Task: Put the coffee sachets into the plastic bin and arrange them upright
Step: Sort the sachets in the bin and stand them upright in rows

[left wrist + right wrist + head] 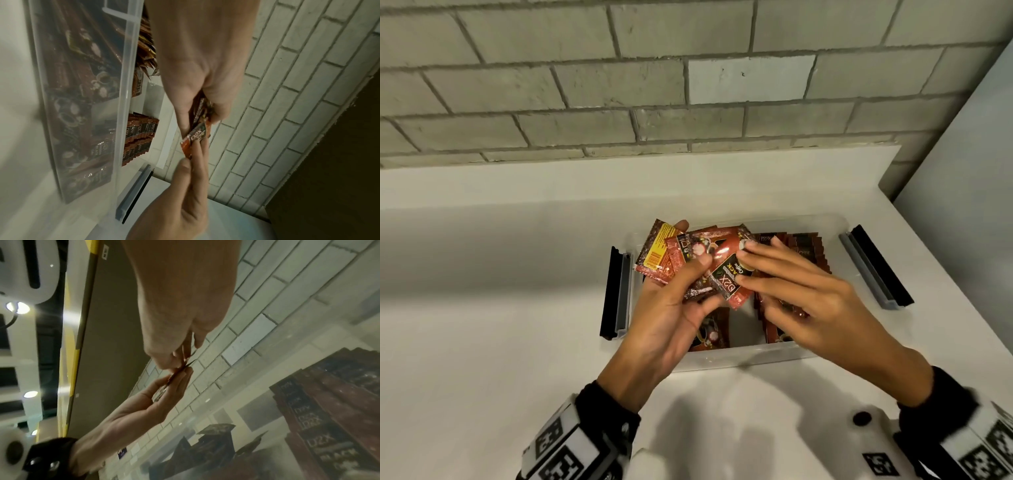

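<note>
Left hand (671, 308) over bin's left half, thumb clamped across a fanned bunch of sachets (681, 255). Right hand (801, 298) alongside, thumb + forefinger pinching the top sachet (729, 274) of the bunch at its edge; other fingers straight. Hands close together, both on that one sachet, held above the clear plastic bin (753, 358), not in it yet.

Progress, judged: partway, maybe over half. Along bin's right side, row of sachets (808, 253) already on edge, packed close w/ printed faces lined up, clearer in left wrist view (137, 138). Near left corner, a few sachets (710, 334) lying flat or leaning, not upright yet. Gap of bare floor between the two groups.

Left to do: bunch in hand into bin one by one, stood beside the row; then the flat ones lifted + set on edge. None seen loose on the white counter (482, 308). Black-and-grey clips either side of bin (616, 294), likely lid latches.
</note>
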The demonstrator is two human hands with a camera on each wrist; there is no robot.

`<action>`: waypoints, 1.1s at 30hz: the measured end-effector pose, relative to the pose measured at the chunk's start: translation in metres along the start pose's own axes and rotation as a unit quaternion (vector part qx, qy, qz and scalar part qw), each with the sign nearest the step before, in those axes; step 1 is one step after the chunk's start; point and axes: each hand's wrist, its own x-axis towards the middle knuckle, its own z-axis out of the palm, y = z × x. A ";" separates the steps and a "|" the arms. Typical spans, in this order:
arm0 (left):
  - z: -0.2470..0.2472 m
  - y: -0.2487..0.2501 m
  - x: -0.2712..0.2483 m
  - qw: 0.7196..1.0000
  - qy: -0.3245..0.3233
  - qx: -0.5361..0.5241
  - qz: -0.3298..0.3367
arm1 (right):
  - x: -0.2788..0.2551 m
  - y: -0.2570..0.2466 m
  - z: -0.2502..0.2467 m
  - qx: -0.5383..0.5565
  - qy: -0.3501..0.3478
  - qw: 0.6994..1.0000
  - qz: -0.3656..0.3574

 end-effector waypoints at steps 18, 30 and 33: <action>0.004 -0.006 -0.002 0.999 0.003 -0.033 0.016 | 0.018 -0.001 -0.021 0.399 0.124 0.804 0.423; 0.003 -0.014 -0.005 1.000 -0.001 0.006 -0.007 | 0.022 0.003 -0.018 0.373 -0.024 0.788 0.489; 0.006 -0.014 -0.008 1.000 -0.001 0.010 -0.017 | 0.024 0.000 -0.018 0.347 -0.030 0.813 0.467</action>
